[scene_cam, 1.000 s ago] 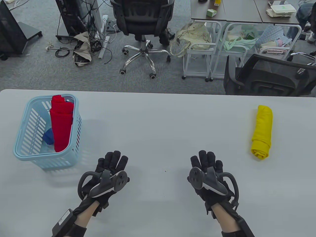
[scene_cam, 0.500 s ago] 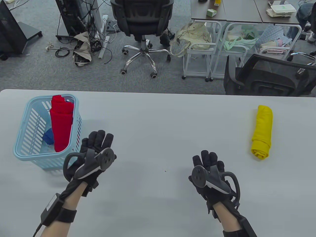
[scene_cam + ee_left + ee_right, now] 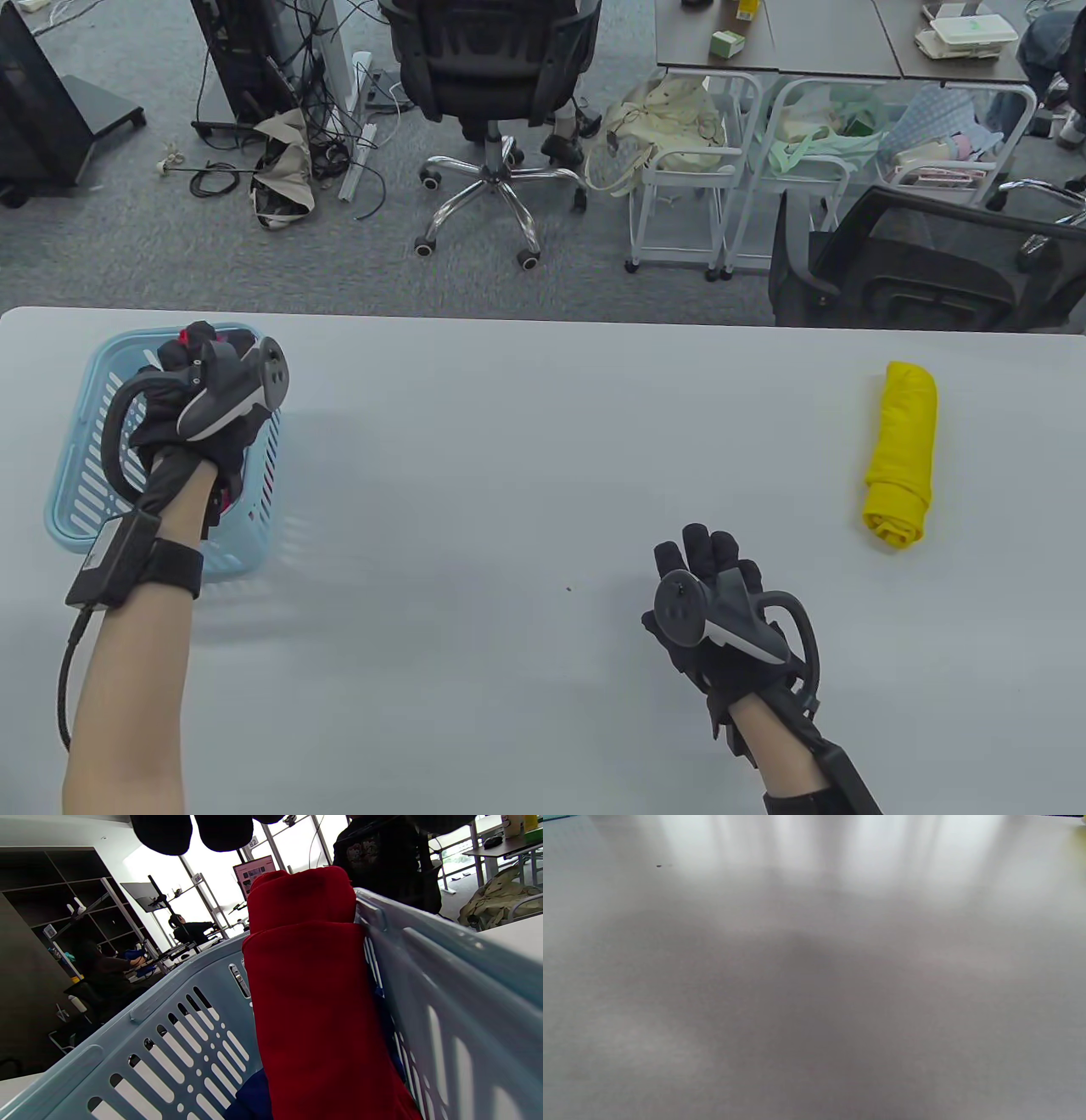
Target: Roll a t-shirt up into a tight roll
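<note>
Left hand (image 3: pixel 208 399) over basket (image 3: pixel 76 501) at desk left edge, fingers (image 3: pixel 163 834) above red shirt (image 3: pixel 322 1005), grip unclear. Right hand (image 3: pixel 721 598) relaxed. Risk: light basket tips when shirt pulled.

On the surface (image 3: pixel 543 424): one light blue basket (image 3: pixel 76 509) at left, one yellow rolled shirt (image 3: pixel 901 450) at right. Inside the basket: one red rolled shirt (image 3: pixel 322 1005), one blue cloth (image 3: pixel 250 1099). Two gloved hands: left hand (image 3: pixel 199 399), right hand (image 3: pixel 721 594).
</note>
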{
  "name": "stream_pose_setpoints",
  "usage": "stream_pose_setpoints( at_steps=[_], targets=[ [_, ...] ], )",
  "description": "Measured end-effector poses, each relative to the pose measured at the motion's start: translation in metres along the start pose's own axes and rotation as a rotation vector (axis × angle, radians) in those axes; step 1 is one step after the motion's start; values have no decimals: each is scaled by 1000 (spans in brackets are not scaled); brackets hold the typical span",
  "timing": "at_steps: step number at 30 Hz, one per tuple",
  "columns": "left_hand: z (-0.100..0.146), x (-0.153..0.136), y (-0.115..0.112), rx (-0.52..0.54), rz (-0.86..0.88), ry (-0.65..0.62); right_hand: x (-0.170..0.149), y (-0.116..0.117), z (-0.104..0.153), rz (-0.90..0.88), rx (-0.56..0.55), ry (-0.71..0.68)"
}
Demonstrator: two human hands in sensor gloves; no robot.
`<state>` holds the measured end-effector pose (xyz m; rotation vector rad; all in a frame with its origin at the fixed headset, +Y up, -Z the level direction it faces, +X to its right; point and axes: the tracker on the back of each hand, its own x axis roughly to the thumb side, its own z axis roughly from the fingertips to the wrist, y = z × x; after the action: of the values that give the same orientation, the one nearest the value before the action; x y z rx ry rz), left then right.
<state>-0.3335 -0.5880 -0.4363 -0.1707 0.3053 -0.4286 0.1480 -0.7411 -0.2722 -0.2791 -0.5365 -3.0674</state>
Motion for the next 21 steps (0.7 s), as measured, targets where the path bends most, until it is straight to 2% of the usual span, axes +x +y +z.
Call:
stream_pose_setpoints(
  at_steps=[5, 10, 12, 15, 21],
  targets=[
    [-25, -6, -6, -72, -36, 100, -1, 0, 0, -14, 3, -2],
    [-39, -6, -18, -157, 52, 144, -4, -1, 1, -53, 4, -8],
    [-45, -5, -23, -189, 31, 153, -3, -1, 1, -53, 4, -10],
    [-52, -5, -24, -182, -33, 154, -2, -1, 1, -35, 0, 9],
    [-62, -9, -22, -185, 103, 157, -4, -1, 1, -45, 7, 16]
  ],
)
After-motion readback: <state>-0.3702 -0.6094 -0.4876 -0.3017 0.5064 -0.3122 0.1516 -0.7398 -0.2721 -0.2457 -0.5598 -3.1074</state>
